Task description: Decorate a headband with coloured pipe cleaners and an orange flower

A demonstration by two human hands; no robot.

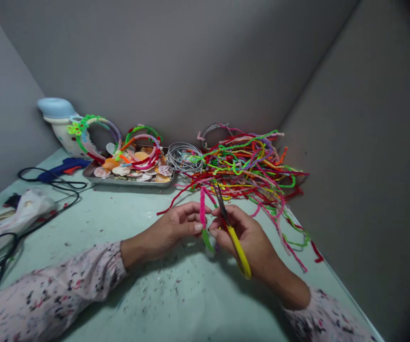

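nearly upright, pink-green loop [202,209] is clamped in left hand [174,229], scissors [238,251] in right hand [253,242].

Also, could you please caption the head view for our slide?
Two hands hold a pink-and-green fuzzy ring, with yellow-handled scissors in the right, before a tray of seashells.

A fuzzy pink-and-green chenille loop [202,209] stands upright, narrow and bent to a peak, in the left hand [177,227]. Yellow-handled scissors [231,231] slant across the right hand [249,237], dark blades pointing up and away beside the loop.
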